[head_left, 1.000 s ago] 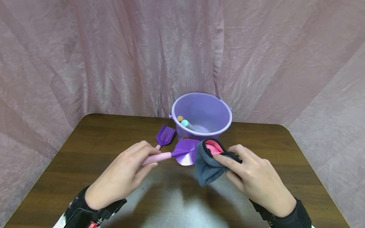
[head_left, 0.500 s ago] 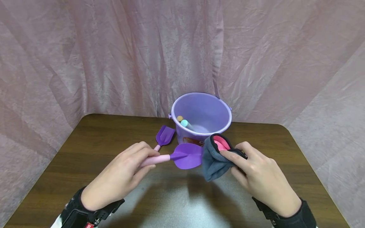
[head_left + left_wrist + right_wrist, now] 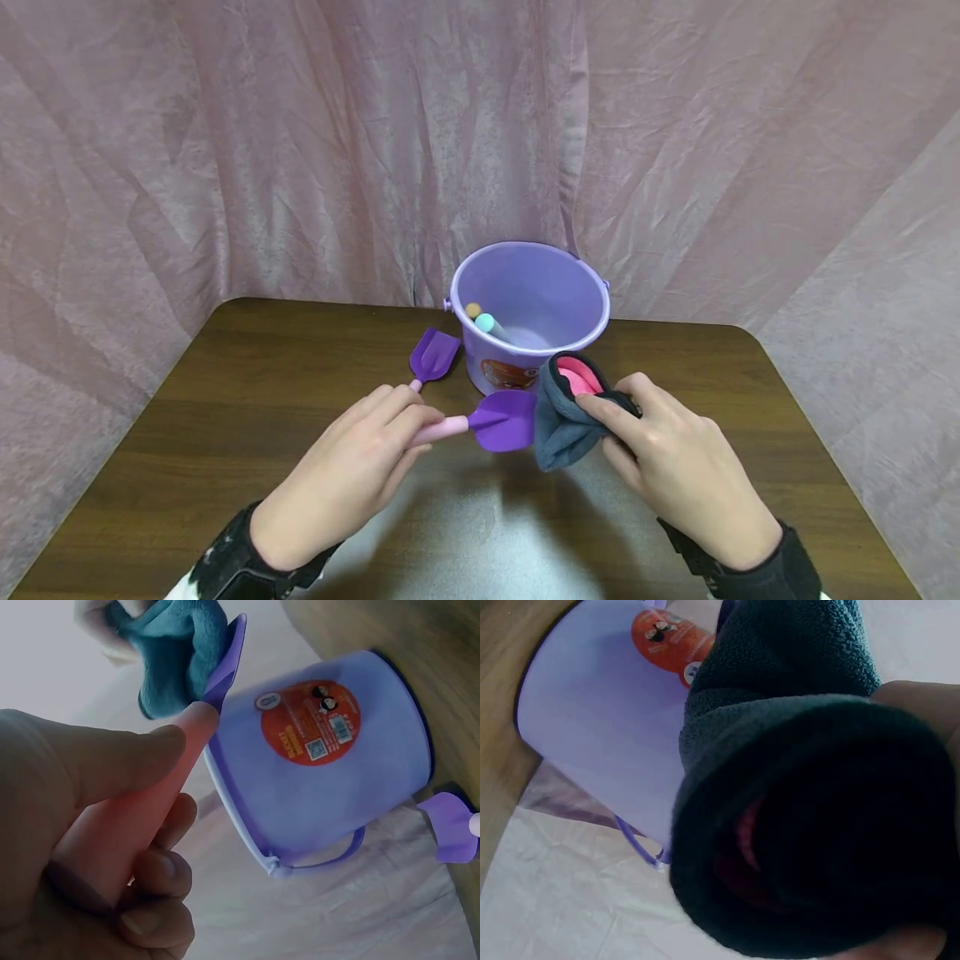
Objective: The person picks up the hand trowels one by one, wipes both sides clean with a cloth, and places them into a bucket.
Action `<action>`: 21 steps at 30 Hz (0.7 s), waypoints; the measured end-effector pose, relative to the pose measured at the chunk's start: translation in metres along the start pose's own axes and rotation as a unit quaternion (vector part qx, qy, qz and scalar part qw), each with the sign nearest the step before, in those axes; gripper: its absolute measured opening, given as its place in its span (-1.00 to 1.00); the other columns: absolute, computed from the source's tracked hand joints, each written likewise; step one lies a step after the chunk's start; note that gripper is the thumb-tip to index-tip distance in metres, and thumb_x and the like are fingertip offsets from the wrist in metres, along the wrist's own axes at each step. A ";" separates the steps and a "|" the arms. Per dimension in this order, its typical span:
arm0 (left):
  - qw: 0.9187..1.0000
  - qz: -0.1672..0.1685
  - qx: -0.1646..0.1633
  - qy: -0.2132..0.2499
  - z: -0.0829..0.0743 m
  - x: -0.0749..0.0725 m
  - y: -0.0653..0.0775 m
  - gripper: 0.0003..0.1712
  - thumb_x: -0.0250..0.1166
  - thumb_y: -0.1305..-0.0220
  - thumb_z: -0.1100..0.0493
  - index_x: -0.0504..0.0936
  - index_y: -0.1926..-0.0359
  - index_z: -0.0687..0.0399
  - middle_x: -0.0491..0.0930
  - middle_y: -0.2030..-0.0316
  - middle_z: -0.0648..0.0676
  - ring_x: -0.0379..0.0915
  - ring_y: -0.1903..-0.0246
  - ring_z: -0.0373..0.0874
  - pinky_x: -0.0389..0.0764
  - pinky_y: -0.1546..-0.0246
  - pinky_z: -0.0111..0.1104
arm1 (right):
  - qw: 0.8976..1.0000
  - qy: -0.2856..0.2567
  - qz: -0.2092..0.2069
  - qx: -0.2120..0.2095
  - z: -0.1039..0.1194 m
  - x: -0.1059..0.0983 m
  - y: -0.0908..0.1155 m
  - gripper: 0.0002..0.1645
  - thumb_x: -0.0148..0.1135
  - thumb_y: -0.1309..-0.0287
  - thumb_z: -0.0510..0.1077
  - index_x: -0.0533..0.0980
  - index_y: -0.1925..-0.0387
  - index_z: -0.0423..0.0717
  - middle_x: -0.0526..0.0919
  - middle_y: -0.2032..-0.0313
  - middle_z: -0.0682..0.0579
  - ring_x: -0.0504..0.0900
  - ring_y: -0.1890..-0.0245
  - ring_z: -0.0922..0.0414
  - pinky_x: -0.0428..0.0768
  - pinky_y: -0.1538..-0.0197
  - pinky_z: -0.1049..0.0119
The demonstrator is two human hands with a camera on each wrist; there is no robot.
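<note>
My left hand [image 3: 345,475] grips the pink handle of a purple toy shovel [image 3: 508,422], thumb along its top in the left wrist view and fingers curled beneath. The blade points right, its tip at the edge of a grey-blue cloth [image 3: 561,433]. Folded over, the cloth has a dark border and pink inside. My right hand [image 3: 675,471] pinches it between thumb and fingers. In the right wrist view the bunched cloth [image 3: 795,660] hides most of that hand. Just behind both stands a lilac bucket [image 3: 525,287] with an orange-red sticker [image 3: 311,724].
A smaller purple shovel [image 3: 435,354] lies left of the bucket, its handle end hidden by my left hand. Inside the bucket are a mint-coloured stick [image 3: 489,325] and a tan round-ended piece [image 3: 473,311]. A pinkish curtain [image 3: 375,150] hangs behind the wooden table [image 3: 300,350].
The cloth has shifted right along the blade to its tip, then stayed nearly still. My left hand and the shovel moved slightly right and nearer to me, uncovering more of the bucket's sticker.
</note>
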State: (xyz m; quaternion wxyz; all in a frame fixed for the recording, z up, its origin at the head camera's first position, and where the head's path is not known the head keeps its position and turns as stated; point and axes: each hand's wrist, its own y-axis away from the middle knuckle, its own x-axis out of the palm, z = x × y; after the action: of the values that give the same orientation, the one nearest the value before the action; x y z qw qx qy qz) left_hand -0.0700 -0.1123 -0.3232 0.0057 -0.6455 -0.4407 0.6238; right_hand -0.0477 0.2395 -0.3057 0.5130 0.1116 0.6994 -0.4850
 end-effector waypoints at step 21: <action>1.000 0.002 0.016 -0.014 -0.017 0.018 -0.001 -0.89 0.40 -0.42 0.25 0.69 0.09 0.11 0.51 0.26 -0.06 0.50 0.24 -0.19 0.34 -0.46 -0.04 | 0.998 -0.012 -0.044 -0.050 0.018 0.015 -0.007 -0.55 -0.08 -0.54 -0.09 0.71 -0.14 0.04 0.60 0.11 -0.08 0.58 0.36 0.07 0.42 0.71 0.29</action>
State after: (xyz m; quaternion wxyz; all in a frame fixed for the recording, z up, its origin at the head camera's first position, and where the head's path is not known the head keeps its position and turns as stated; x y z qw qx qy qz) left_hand -0.0603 -0.0921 -0.3330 0.0089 -0.6370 -0.4294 0.6402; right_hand -0.0475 0.2168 -0.3141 0.5048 0.0491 0.7205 -0.4728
